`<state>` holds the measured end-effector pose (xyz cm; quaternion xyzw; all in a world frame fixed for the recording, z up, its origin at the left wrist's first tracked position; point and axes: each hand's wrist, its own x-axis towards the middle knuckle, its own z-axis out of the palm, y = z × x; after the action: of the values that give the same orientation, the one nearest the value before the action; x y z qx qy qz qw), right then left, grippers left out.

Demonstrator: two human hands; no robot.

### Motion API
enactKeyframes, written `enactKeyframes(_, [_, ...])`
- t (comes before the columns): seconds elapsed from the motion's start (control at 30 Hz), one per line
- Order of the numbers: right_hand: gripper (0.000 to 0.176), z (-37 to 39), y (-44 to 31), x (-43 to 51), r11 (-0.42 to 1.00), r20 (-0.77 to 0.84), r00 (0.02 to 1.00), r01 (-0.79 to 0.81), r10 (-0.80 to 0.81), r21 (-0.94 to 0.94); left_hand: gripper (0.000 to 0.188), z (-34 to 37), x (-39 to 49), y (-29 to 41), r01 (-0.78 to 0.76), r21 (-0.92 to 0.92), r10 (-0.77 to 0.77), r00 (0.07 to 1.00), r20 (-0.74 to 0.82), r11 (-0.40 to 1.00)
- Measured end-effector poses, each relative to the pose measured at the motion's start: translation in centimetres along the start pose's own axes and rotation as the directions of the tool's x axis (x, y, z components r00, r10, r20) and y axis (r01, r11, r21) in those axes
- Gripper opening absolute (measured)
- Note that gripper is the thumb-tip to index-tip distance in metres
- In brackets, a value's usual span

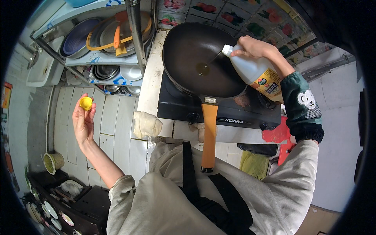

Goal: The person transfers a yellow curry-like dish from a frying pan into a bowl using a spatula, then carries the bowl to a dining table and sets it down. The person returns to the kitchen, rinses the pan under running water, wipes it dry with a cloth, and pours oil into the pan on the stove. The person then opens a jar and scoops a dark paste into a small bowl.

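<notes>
My right hand [252, 48] grips a translucent plastic bottle [249, 69] with a yellow label, tilted so its white mouth hangs over a dark wok [188, 48]. A thin stream runs from the mouth into the wok. There a small pool of yellowish oil [203, 69] lies near the middle. Far off to the left, my left hand [83, 120] holds a yellow bottle cap [86, 103] between thumb and fingers, hollow side towards me. The wok sits on a black Konka gas stove [182, 107], its orange-brown handle [209, 135] pointing at my body.
A folded pale cloth [147, 124] hangs at the counter's left corner. Metal shelves [102, 60] with basins and orange-rimmed strainers [117, 38] stand at the left. Under my right sleeve is a red item [276, 132] on the counter. A small bin [54, 163] is at lower left.
</notes>
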<state>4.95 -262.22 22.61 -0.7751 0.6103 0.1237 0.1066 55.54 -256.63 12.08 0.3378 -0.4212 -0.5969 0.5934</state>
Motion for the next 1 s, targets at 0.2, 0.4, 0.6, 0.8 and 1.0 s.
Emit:
enactKeyframes(0.2, [0.060, 0.0, 0.2, -0.4, 1.000, 0.016, 1.000, -0.027, 0.027, -0.002, 0.054, 0.2, 0.7, -0.4, 0.012, -0.006, -0.012, 1.000, 0.021, 1.000])
enactKeyframes(0.4, [0.061, 0.2, 0.3, -0.7, 0.999, 0.012, 0.999, -0.040, 0.041, -0.028, 0.052, 0.5, 1.1, -0.7, 0.027, -0.026, -0.026, 0.998, 0.058, 0.999])
enactKeyframes(0.6, [0.063, 0.2, 0.4, -1.0, 0.998, 0.013, 0.998, -0.057, 0.057, -0.027, 0.051, 0.8, 1.4, -1.0, 0.041, -0.035, -0.039, 0.997, 0.063, 0.999])
enactKeyframes(0.8, [0.063, 0.0, 0.3, -1.0, 0.997, 0.056, 0.996, -0.071, 0.072, -0.022, 0.050, 1.0, 1.5, -1.0, 0.054, -0.038, -0.051, 0.997, 0.064, 0.998])
enactKeyframes(1.0, [0.061, -0.3, -0.1, -0.9, 0.995, 0.085, 0.991, -0.102, 0.102, -0.005, 0.050, 0.9, 1.5, -1.0, 0.053, -0.035, -0.051, 0.997, 0.061, 0.998])
